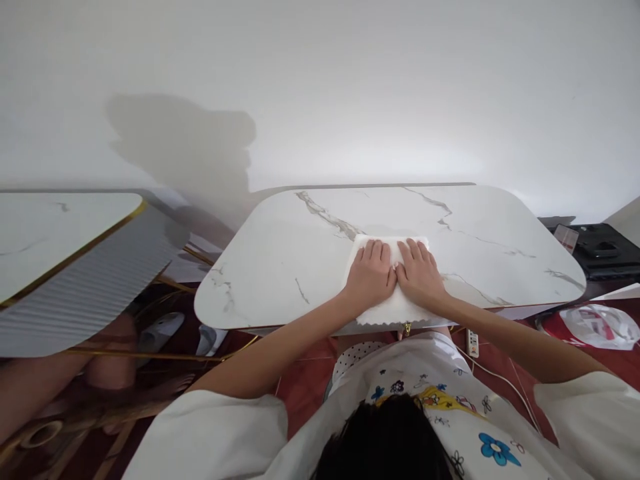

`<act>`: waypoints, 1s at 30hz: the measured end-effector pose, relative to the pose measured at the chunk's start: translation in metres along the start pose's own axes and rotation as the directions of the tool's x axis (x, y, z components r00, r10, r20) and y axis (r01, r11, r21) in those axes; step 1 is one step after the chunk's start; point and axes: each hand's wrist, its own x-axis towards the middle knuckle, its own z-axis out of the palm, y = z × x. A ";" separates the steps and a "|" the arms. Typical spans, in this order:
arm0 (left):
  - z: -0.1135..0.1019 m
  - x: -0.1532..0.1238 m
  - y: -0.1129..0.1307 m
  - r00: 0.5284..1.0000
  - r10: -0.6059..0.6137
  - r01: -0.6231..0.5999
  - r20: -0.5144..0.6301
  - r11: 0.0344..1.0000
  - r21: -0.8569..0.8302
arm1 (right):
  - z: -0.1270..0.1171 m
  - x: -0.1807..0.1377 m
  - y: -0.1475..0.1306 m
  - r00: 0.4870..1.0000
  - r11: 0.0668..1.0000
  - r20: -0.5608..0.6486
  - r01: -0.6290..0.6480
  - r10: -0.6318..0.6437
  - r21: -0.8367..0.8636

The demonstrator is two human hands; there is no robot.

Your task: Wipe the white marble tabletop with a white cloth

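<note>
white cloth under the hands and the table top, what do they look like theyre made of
White cloth: looks like soft woven or fleecy fabric, matt, with a zigzag-cut near edge; both the left hand and right hand press flat on it. Table top: marble-look slab, white with grey veins and a smooth low sheen; real stone or a printed surface cannot be told.

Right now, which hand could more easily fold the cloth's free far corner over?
Probably the left hand: more white cloth shows bare beyond its fingertips, while the right hand reaches nearly to the cloth's far edge.
</note>
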 end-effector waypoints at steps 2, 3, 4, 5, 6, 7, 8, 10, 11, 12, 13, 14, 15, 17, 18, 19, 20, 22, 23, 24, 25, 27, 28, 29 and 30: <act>-0.003 -0.003 -0.011 1.000 0.000 0.000 0.021 1.000 0.011 | 0.004 0.004 -0.010 1.000 1.000 -0.003 0.011 -0.011 -0.008; -0.005 -0.005 -0.016 0.999 -0.006 0.005 0.034 1.000 0.018 | 0.007 0.007 -0.014 1.000 1.000 -0.007 0.018 -0.018 -0.010; -0.007 -0.007 -0.021 0.999 -0.015 0.014 0.047 1.000 0.025 | 0.010 0.009 -0.019 1.000 1.000 -0.013 0.026 -0.026 -0.012; -0.008 -0.008 -0.026 0.998 -0.026 0.024 0.060 0.999 0.031 | 0.013 0.011 -0.023 0.999 0.999 -0.023 0.035 -0.035 -0.013; -0.010 -0.009 -0.031 0.997 -0.039 0.036 0.071 0.999 0.036 | 0.016 0.014 -0.027 0.998 0.999 -0.035 0.045 -0.046 -0.013; -0.011 -0.009 -0.036 0.996 -0.050 0.047 0.079 0.998 0.040 | 0.019 0.017 -0.030 0.997 0.999 -0.046 0.053 -0.054 -0.012; -0.011 -0.009 -0.040 0.995 -0.060 0.056 0.083 0.998 0.042 | 0.022 0.021 -0.033 0.997 0.998 -0.055 0.059 -0.059 -0.009; -0.009 -0.005 -0.048 0.994 -0.075 0.071 0.080 0.996 0.048 | 0.027 0.031 -0.036 0.996 0.998 -0.063 0.067 -0.067 0.001; -0.008 -0.001 -0.052 0.994 -0.081 0.077 0.077 0.995 0.055 | 0.029 0.038 -0.037 0.995 0.998 -0.064 0.070 -0.070 0.006; -0.006 0.003 -0.057 0.994 -0.086 0.082 0.072 0.995 0.065 | 0.031 0.045 -0.037 0.995 0.997 -0.067 0.075 -0.074 0.011; -0.003 0.008 -0.062 0.994 -0.087 0.082 0.067 0.994 0.076 | 0.033 0.053 -0.037 0.994 0.997 -0.071 0.081 -0.079 0.016; 0.000 0.015 -0.067 0.995 -0.082 0.077 0.063 0.994 0.084 | 0.034 0.062 -0.036 0.994 0.996 -0.078 0.082 -0.080 0.023; 0.003 0.021 -0.073 0.996 -0.072 0.067 0.059 0.994 0.087 | 0.035 0.071 -0.036 0.993 0.996 -0.088 0.078 -0.075 0.030; 0.010 0.036 -0.086 0.998 -0.044 0.040 0.046 0.996 0.085 | 0.036 0.092 -0.034 0.992 0.997 -0.108 0.065 -0.060 0.042; 0.014 0.044 -0.093 0.999 -0.034 0.031 0.036 0.996 0.086 | 0.037 0.104 -0.033 0.991 0.997 -0.118 0.062 -0.056 0.045; 0.019 0.053 -0.101 0.999 -0.033 0.030 0.027 0.995 0.090 | 0.038 0.115 -0.033 0.991 0.997 -0.124 0.064 -0.058 0.046; 0.024 0.061 -0.108 0.999 -0.042 0.039 0.019 0.994 0.099 | 0.038 0.127 -0.032 0.990 0.996 -0.127 0.074 -0.068 0.044; 0.034 0.080 -0.124 0.997 -0.077 0.075 0.016 0.990 0.120 | 0.040 0.151 -0.031 0.988 0.995 -0.125 0.094 -0.089 0.035; 0.039 0.089 -0.132 0.995 -0.094 0.091 0.019 0.988 0.127 | 0.041 0.163 -0.031 0.988 0.995 -0.125 0.097 -0.093 0.027; 0.044 0.098 -0.139 0.995 -0.102 0.099 0.020 0.987 0.128 | 0.042 0.175 -0.030 0.987 0.995 -0.129 0.094 -0.091 0.016; 0.049 0.106 -0.146 0.995 -0.103 0.100 0.018 0.987 0.126 | 0.043 0.186 -0.029 0.987 0.996 -0.134 0.089 -0.088 0.003; 0.055 0.121 -0.158 0.995 -0.097 0.096 0.006 0.988 0.118 | 0.045 0.206 -0.028 0.988 0.996 -0.133 0.081 -0.084 -0.027; 0.058 0.126 -0.163 0.995 -0.099 0.098 0.002 0.989 0.114 | 0.047 0.215 -0.027 0.988 0.996 -0.125 0.082 -0.086 -0.037; 0.060 0.130 -0.167 0.995 -0.104 0.103 0.001 0.989 0.110 | 0.048 0.221 -0.026 0.990 0.996 -0.114 0.084 -0.088 -0.042; 0.062 0.133 -0.170 0.994 -0.111 0.110 0.003 0.988 0.106 | 0.049 0.227 -0.025 0.991 0.995 -0.101 0.087 -0.090 -0.042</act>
